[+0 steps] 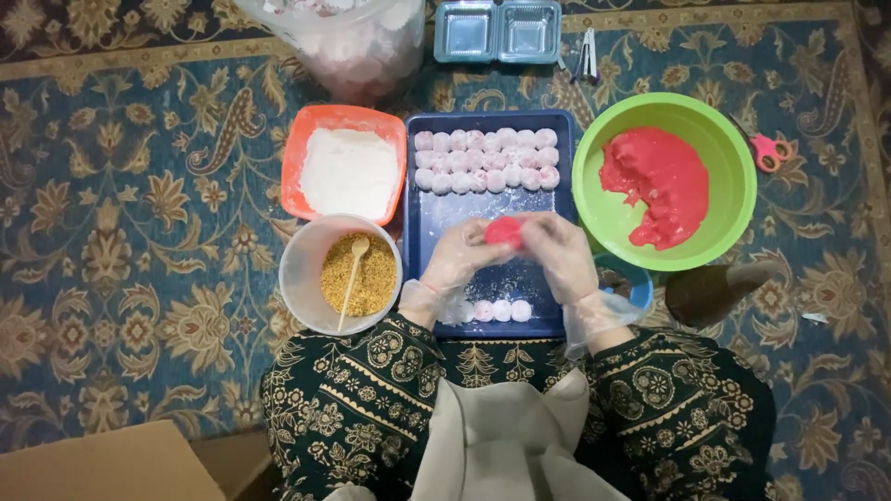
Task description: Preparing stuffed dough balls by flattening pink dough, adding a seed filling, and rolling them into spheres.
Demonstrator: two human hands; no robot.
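Pink dough [504,231] sits pinched between my left hand [461,257] and right hand [560,255], both grips closed on it, over the middle of the blue tray [422,232]. Sticky dough may cling to the gloves and tear, or drop onto the finished balls [502,310] by the tray's near edge.

A patterned carpet [121,213] in dark blue and gold carries everything. Directly on it lie a blue rectangular tray [436,218], an orange tray of white flour [345,172] just left of it, and a round clear tub of golden crumbs [339,274] below that. A green bowl [733,176] sits right of the blue tray. Farther up rest a clear plastic bag [357,46], a two-cell plastic container [498,31] and pink-handled scissors [768,148]. A cardboard box [102,464] occupies the lower left corner.
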